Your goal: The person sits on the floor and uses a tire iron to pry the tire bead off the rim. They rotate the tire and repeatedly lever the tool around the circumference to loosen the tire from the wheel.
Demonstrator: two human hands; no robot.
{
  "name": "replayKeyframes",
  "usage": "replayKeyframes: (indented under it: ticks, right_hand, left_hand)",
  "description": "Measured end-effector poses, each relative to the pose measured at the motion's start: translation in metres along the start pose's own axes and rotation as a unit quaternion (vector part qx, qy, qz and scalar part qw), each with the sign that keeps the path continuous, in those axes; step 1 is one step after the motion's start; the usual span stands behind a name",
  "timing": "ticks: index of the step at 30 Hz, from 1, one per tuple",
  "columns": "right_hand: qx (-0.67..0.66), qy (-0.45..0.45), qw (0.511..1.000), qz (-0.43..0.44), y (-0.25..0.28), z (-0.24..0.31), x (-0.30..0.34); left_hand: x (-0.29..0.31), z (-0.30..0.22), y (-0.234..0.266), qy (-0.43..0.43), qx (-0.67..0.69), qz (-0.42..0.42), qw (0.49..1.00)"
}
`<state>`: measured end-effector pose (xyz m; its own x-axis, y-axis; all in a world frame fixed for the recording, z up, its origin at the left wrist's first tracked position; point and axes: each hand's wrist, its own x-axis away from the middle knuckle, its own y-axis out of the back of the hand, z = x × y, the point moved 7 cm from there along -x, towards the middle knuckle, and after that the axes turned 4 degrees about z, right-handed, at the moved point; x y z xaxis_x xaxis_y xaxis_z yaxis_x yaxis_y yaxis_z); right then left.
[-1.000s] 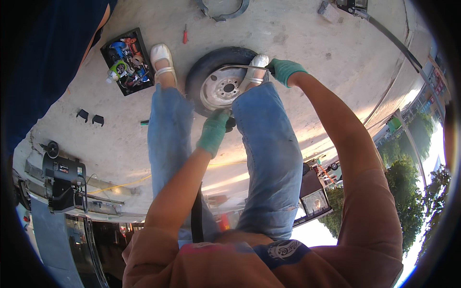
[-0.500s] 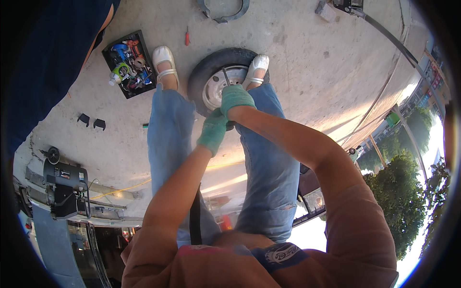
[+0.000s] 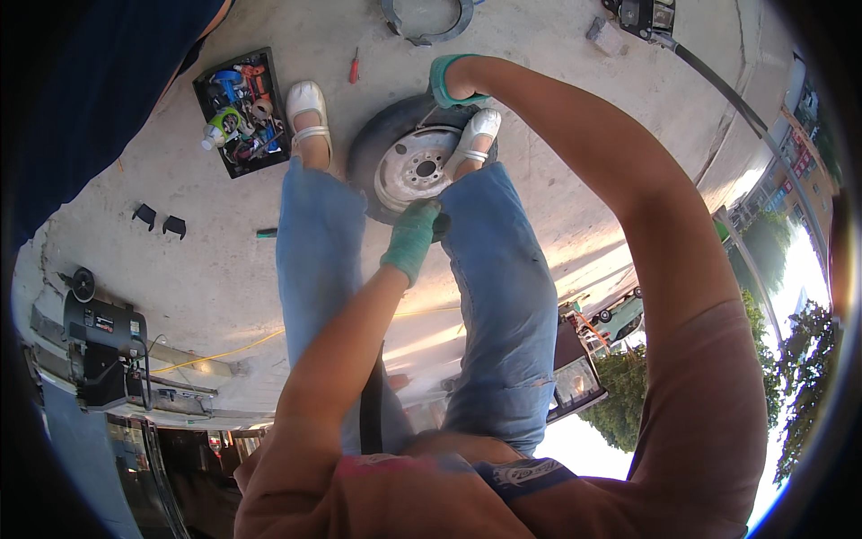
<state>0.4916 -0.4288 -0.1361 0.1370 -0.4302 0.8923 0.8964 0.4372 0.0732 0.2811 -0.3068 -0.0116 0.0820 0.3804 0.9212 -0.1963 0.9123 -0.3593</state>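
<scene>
A tire on a pale, worn steel wheel rim (image 3: pixel 415 175) lies flat on the concrete between my legs, my right shoe (image 3: pixel 480 135) resting over its right side. Gloved in green, my right hand (image 3: pixel 456 81) is above the tire's far edge, wrist bent and fingers mostly hidden. A thin metal bar (image 3: pixel 427 117) slants from beneath it toward the rim, seemingly in its grip. At the near side of the wheel my left hand (image 3: pixel 413 235), also gloved, is closed. A dark object (image 3: pixel 440 227) shows beside it, and I cannot tell what the hand holds.
A black tray (image 3: pixel 241 112) of mixed tools and bottles stands left of my left shoe (image 3: pixel 307 117). Beyond lie a red-handled screwdriver (image 3: pixel 354 68) and a dark open ring (image 3: pixel 429 36). Black machinery (image 3: pixel 103 341) stands at left; a hose (image 3: pixel 718 85) runs at right.
My right hand has moved away from my left hand, up and over to the tire's far edge. My left hand stays low by the near side, slightly shifted.
</scene>
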Motion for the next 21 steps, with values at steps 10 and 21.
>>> replayKeyframes:
  ticks: [10, 21]
  right_hand:
    - [-0.622, -0.234, 0.737, -0.126, -0.05, -0.133, 0.104]
    - [-0.716, -0.293, 0.594, -0.222, -0.183, -0.201, 0.107]
  left_hand:
    - [0.008, -0.022, 0.015, -0.016, 0.059, -0.034, 0.998]
    - [0.024, -0.05, -0.03, -0.014, 0.066, 0.022, 0.998]
